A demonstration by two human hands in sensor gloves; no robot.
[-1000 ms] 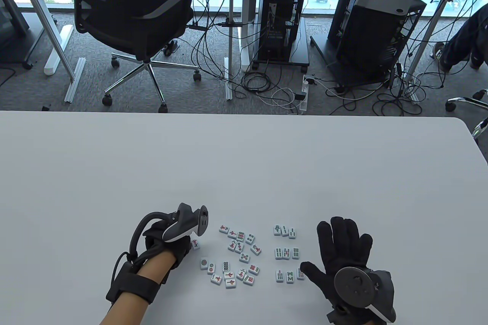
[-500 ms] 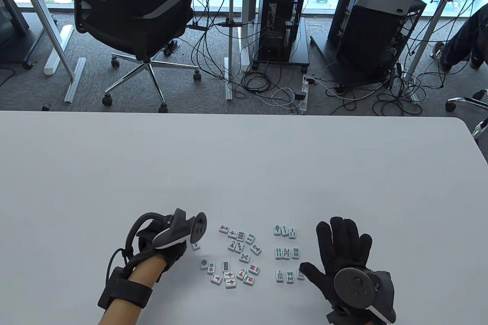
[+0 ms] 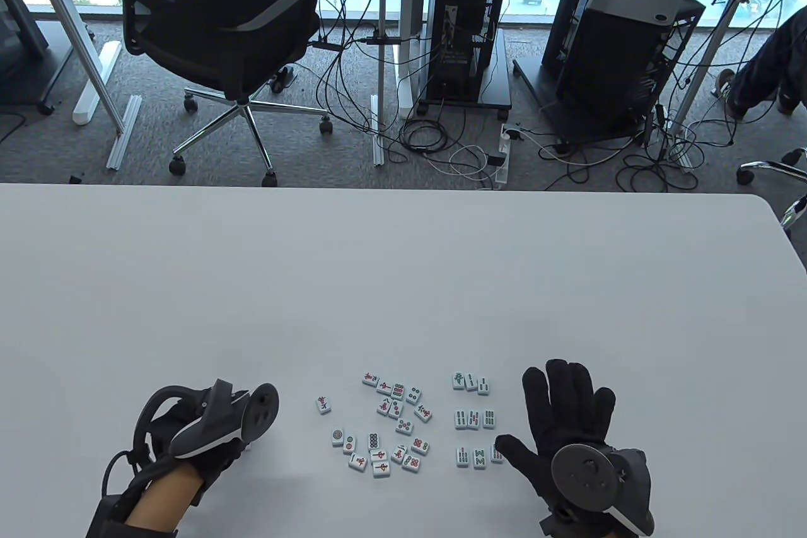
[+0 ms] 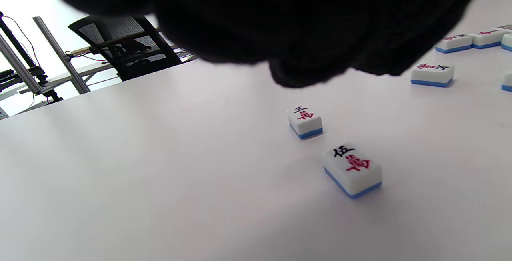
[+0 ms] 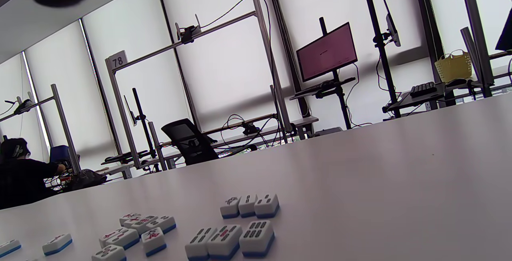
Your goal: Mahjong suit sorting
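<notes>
Toward the lower left of the table view, the left hand (image 3: 217, 459) hangs over two character tiles, a three (image 4: 305, 122) and a five (image 4: 352, 170), which lie face up and slightly apart on the worktop (image 3: 403, 279). Whether its fingers are curled or loose I cannot tell; the glove is a dark blur in the wrist view, and no tile shows in it. At lower right the right hand (image 3: 564, 421) lies flat with fingers spread, holding nothing, its thumb just beside three tidy rows of bamboo tiles (image 3: 473, 419). Between the hands sits a mixed cluster (image 3: 395, 409) of characters and dots, with one lone character tile (image 3: 323, 404) at its left edge. Bamboo looks finished; characters seem to be the suit in hand. Next, probably, comes a reach right for that lone tile, pinched by its edges.
</notes>
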